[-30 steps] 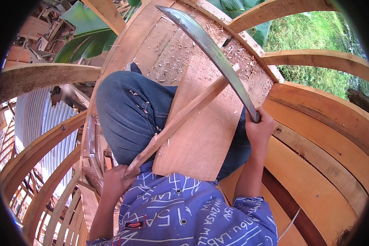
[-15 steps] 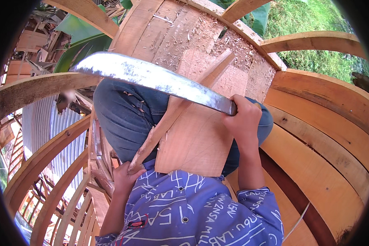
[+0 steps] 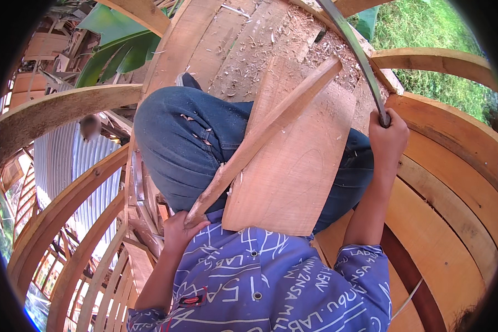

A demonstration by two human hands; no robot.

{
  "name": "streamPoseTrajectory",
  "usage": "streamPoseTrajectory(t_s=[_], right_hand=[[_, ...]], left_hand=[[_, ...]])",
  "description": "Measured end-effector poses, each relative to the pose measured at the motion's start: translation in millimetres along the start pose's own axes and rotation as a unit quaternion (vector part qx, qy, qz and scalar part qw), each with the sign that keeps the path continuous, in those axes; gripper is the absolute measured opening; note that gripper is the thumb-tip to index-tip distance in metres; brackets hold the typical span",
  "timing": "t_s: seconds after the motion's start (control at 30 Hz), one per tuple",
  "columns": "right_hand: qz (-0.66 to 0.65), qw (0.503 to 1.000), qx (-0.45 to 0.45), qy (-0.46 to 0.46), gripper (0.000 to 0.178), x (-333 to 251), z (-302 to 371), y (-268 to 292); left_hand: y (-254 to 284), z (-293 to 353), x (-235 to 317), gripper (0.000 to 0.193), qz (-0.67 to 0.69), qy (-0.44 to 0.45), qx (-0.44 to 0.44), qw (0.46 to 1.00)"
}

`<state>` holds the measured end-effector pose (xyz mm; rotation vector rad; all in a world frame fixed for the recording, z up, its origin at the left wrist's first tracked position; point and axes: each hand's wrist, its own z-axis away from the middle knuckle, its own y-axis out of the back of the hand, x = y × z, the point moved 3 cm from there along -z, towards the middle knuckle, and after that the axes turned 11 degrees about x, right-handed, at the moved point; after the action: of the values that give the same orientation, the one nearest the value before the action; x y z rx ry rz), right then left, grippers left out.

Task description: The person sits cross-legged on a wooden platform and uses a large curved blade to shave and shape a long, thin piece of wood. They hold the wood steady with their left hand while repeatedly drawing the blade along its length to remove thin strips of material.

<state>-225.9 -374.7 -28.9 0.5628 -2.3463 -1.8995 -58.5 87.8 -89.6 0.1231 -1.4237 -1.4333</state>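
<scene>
A long wooden stick (image 3: 271, 133), rough and narrow at its near end, slants across a flat wooden board (image 3: 293, 177) that rests on my lap. My left hand (image 3: 183, 228) is closed round the stick's near end, beside my left hip. On the right, my right hand (image 3: 389, 135) grips the handle of a machete (image 3: 359, 52). Its long curved blade points up and away, turned nearly edge-on, and its tip runs out of the top of the view. Blade and stick are apart. Most of the handle is hidden in my fist.
Wood shavings (image 3: 337, 55) litter the plank floor (image 3: 227, 50) ahead of my crossed legs. Curved wooden ribs (image 3: 66, 105) rise on both sides, with side planks (image 3: 442, 205) at right. Corrugated metal sheets (image 3: 77, 171) lie beyond the left ribs, under a large green leaf (image 3: 119, 52).
My right hand has moved right and away, swinging the machete from lying across the stick to upright at the right. My left hand still holds the stick; the whole view has shifted slightly.
</scene>
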Motion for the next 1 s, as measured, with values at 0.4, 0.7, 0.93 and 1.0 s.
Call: streamPoseTrajectory(t_s=[0.4,0.7,0.93,1.0], right_hand=[[-0.124,0.965,-0.024,0.228,0.014,-74.7,45.5,-10.5],[-0.084,0.967,0.041,0.238,0.013,-50.8,35.1,-1.1],[0.023,0.989,0.089,0.112,0.017,13.5,6.3,-2.5],[0.050,0.995,0.079,0.027,0.019,33.8,-5.5,3.0]], left_hand=[[4.4,-1.4,11.6,0.052,-0.027,-0.027,0.021,0.999],[2.4,0.6,9.2,0.052,-0.013,-0.025,0.019,0.999],[1.4,-0.3,11.0,0.052,-0.010,-0.024,0.018,1.000],[1.1,-4.8,11.5,0.052,0.001,-0.020,0.009,1.000]])
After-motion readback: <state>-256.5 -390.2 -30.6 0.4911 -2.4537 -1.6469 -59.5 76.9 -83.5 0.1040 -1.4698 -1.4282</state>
